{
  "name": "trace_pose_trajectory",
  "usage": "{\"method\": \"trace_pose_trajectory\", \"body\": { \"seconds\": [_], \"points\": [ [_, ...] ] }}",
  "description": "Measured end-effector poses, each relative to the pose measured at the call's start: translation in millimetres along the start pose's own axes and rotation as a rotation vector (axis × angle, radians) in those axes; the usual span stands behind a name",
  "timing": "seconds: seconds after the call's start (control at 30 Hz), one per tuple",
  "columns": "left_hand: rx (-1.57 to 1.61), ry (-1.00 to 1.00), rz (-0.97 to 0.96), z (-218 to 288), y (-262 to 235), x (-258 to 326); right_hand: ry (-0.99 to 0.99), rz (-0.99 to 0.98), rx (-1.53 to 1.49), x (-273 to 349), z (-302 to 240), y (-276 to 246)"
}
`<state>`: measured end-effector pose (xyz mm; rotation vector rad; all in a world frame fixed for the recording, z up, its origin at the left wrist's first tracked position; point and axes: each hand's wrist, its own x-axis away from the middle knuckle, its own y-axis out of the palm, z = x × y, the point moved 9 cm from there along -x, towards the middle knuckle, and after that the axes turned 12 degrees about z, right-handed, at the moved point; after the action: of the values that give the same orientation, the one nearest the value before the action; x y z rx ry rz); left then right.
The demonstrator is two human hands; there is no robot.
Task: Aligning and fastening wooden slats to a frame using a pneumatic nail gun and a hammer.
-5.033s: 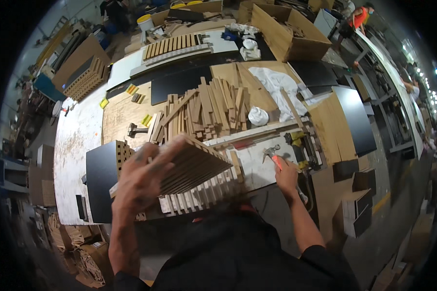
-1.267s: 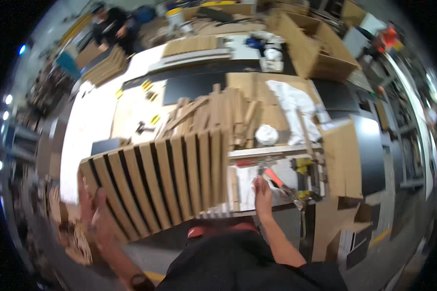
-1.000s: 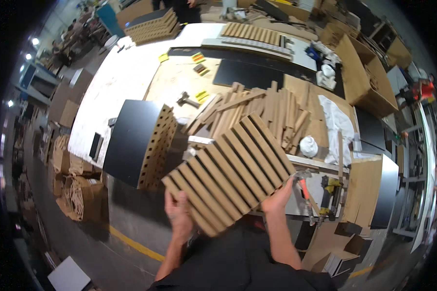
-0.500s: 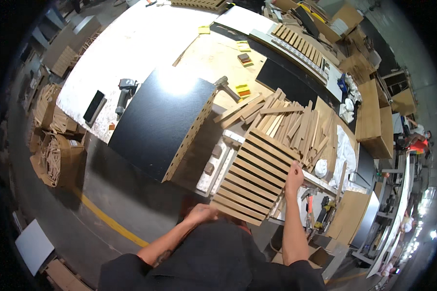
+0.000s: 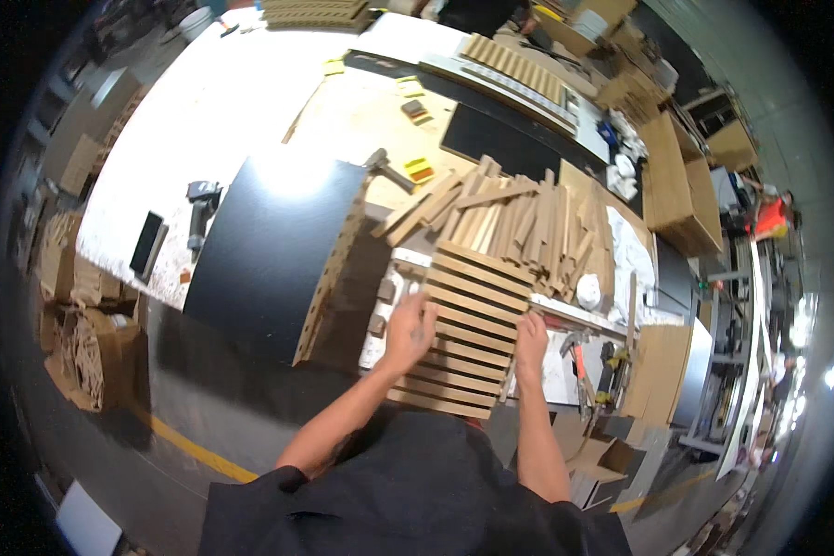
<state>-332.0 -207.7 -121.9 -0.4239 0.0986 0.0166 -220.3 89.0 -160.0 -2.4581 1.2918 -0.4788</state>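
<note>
Wooden slatted panel (image 5: 475,326), just below the centre of the frame. The left hand (image 5: 411,334) lies at its left edge, fingers curled; whether they grip cannot be told. The right hand (image 5: 531,345) pinches its right edge. Loose strips (image 5: 526,219) lie above; a black board (image 5: 267,255), left of centre; a hammer (image 5: 579,360), lower right.

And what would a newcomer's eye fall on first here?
First, the slatted wooden panel, with the left hand over its left side and the right hand at its right edge. Beyond it lies a loose pile of wooden strips; to the left, a large black panel shows bright glare.
</note>
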Motion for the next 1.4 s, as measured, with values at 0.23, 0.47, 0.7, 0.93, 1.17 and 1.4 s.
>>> {"method": "trace_pose_trajectory", "body": {
  "seconds": [0.23, 0.47, 0.7, 0.93, 1.17, 1.4],
  "points": [
    [-0.155, 0.167, 0.232, 17, 75, -77, -0.156, 0.189, 0.246, -27, 36, -92],
    [-0.144, -0.146, 0.11, -10, 102, -94, -0.324, 0.368, 0.864, -47, 94, -211],
    [-0.072, -0.312, 0.284, -38, 82, -91, -0.242, 0.268, 0.692, -73, 90, -216],
    [0.087, -0.453, 0.389, -43, 86, -82, 0.006, 0.04, -0.133, -41, 53, -130],
    [0.082, -0.506, 0.363, -35, 88, -77, 0.006, 0.055, -0.109, -53, 35, -26],
    [0.09, -0.471, 0.41, -51, 78, -82, 0.17, -0.032, -0.066, -55, 16, -21]
  ]
}}
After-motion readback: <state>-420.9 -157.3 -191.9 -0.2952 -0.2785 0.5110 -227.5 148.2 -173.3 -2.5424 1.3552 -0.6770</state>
